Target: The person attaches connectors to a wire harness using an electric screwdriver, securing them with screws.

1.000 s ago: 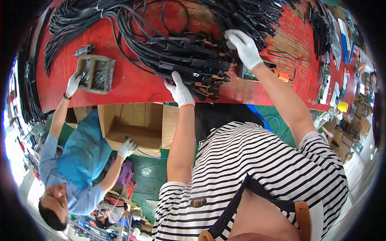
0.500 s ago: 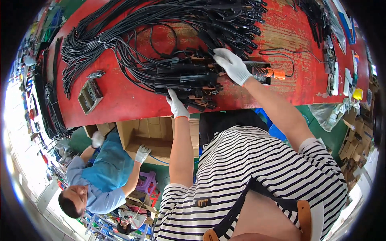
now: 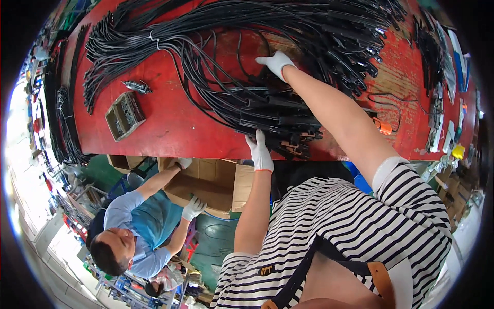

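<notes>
White knit gloves cover both hands. My left hand (image 3: 261, 153) is curled against the near side of a bundle of black cables (image 3: 206, 85), by its black plug-like ends (image 3: 288, 122); some fingers are hidden beneath them. Copper-coloured tips (image 3: 296, 146) show at the bundle's right end. Over the far side of this bundle, my right hand (image 3: 279, 64) is open, fingers stretched to the left with nothing in them. Beyond it lies a larger pile of black cables (image 3: 288, 15), also with black ends. A white tie (image 3: 153, 36) is round the near bundle at the left.
On the red table (image 3: 180, 136) are a small tray (image 3: 123, 117) of small metal parts and a metal piece (image 3: 137, 86). An orange-ended tool (image 3: 383, 126) lies partly behind my right forearm. At left, a gloved co-worker (image 3: 149, 216) holds an open cardboard box (image 3: 206, 180) below the table edge.
My right hand has moved left, from the plug-like ends to over the cables. My left hand stays at the bundle's near side. The co-worker has leaned in, both hands now at the box.
</notes>
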